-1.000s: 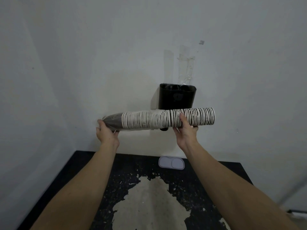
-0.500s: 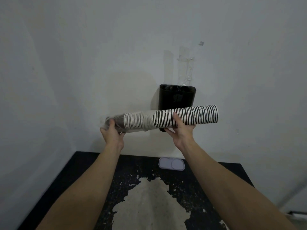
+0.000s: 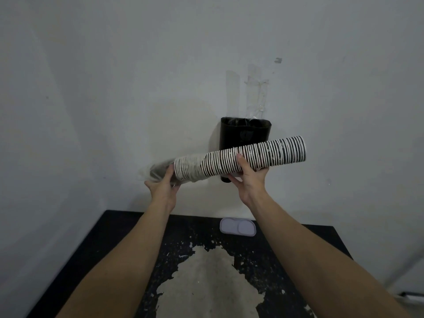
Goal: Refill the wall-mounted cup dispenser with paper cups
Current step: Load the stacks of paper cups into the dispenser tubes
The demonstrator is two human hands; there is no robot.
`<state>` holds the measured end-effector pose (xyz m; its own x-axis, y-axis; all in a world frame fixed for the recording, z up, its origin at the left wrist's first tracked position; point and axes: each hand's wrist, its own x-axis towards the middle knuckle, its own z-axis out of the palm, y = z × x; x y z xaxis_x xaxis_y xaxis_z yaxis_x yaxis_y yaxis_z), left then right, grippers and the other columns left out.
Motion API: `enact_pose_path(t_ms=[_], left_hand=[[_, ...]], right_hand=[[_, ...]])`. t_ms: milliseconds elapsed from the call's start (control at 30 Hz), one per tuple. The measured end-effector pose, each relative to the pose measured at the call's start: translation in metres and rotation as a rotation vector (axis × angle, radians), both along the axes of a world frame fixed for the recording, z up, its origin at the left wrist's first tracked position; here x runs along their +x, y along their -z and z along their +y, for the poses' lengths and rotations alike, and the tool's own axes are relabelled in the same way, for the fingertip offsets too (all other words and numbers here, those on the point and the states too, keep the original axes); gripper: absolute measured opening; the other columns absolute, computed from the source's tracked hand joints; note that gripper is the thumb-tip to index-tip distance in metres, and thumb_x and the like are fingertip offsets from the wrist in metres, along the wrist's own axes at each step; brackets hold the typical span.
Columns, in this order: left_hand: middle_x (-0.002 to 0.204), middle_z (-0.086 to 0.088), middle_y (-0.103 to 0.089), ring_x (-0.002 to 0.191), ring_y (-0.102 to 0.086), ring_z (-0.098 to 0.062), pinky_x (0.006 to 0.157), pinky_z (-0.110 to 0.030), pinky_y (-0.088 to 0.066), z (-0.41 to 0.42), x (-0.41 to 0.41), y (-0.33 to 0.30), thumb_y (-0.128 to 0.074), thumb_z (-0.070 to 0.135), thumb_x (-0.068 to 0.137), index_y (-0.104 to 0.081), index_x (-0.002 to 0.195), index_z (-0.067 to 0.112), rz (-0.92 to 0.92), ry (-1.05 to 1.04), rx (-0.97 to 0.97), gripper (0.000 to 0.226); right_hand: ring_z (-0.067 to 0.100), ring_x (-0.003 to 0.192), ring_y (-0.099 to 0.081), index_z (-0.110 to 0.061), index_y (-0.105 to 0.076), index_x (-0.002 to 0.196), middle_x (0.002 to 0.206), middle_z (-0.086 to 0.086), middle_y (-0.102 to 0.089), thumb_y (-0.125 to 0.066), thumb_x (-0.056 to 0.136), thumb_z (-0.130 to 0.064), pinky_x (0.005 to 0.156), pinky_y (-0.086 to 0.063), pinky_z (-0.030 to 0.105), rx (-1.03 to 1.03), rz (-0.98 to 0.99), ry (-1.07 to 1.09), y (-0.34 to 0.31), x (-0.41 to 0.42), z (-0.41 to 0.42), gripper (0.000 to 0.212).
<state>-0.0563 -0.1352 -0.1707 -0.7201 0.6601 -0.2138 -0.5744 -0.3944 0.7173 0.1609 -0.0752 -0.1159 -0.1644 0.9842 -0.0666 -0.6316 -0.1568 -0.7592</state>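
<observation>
Two hands hold one long stack of paper cups crosswise in front of the dispenser, a black open-topped holder fixed to the wall. Stack lies nearly level, its right end tilted slightly up and reaching past the dispenser's right edge, its left end well to the left of the dispenser and lower. Right hand grips the stack from below near its middle, thumb over the top, fingers curled under; judged to bear most of the weight. Left hand grips the left end, where a clear plastic sleeve is bunched over the last cups and trails off blurred; whether the fingers pinch the sleeve alone or the cups through it, cannot tell. Judgement: sleeve is partly off, most cups bare, so the step in hand is unwrapping, with the level hold keeping the cups from sliding apart. Dispenser interior looks dark with something shiny, possibly plastic film, at the rim; no cups visible inside, though the depth is hidden. Strips of tape sit on the wall just above the dispenser. Below the dispenser a black table with worn, flaking paint carries a small pale tray against the wall; tray appears empty. Next move likely calls for freeing the sleeve, then turning the stack upright over the dispenser's mouth; risk is the nested cups separating.
</observation>
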Motion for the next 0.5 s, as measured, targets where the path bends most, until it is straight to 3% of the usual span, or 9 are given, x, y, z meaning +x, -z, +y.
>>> enact_pose_path(t_ms=[133,300,433,500], left_hand=[[0.134,-0.014,-0.047,0.115,-0.059,-0.034,0.086,-0.056,-0.057,0.001,-0.001,0.006,-0.074,0.019,0.090,-0.034,0.119,0.025,-0.030,-0.037,0.040,0.050],[0.140,-0.016,-0.048,0.119,-0.057,-0.037,0.091,-0.056,-0.055,0.002,-0.003,0.007,-0.060,0.030,0.099,-0.027,0.152,0.016,-0.112,-0.044,0.060,0.064],[0.144,-0.020,-0.050,0.118,-0.058,-0.036,0.074,-0.043,-0.058,0.001,-0.002,0.013,-0.043,0.035,0.106,-0.041,0.147,0.010,-0.136,-0.071,0.008,0.048],[0.146,-0.019,-0.049,0.123,-0.056,-0.036,0.078,-0.043,-0.057,0.001,0.001,0.016,-0.039,0.037,0.107,-0.041,0.148,0.010,-0.174,-0.067,-0.012,0.049]], right_hand=[[0.029,0.121,-0.057,-0.027,-0.026,0.142,0.131,0.002,-0.050,-0.084,0.077,-0.003,0.086,-0.057,0.064,0.016,-0.052,0.006,-0.001,-0.001,-0.003,0.090],[0.023,0.119,-0.057,-0.028,-0.028,0.137,0.131,0.001,-0.048,-0.084,0.076,-0.003,0.071,-0.064,0.047,0.028,-0.057,0.046,-0.003,0.003,-0.002,0.087],[0.021,0.119,-0.056,-0.035,-0.030,0.135,0.132,-0.002,-0.049,-0.085,0.077,-0.007,0.071,-0.063,0.045,0.079,-0.077,0.039,-0.005,0.007,-0.001,0.084],[0.019,0.118,-0.057,-0.036,-0.030,0.137,0.131,-0.005,-0.050,-0.084,0.078,-0.007,0.075,-0.063,0.050,0.108,-0.080,0.034,-0.008,0.006,-0.001,0.085]])
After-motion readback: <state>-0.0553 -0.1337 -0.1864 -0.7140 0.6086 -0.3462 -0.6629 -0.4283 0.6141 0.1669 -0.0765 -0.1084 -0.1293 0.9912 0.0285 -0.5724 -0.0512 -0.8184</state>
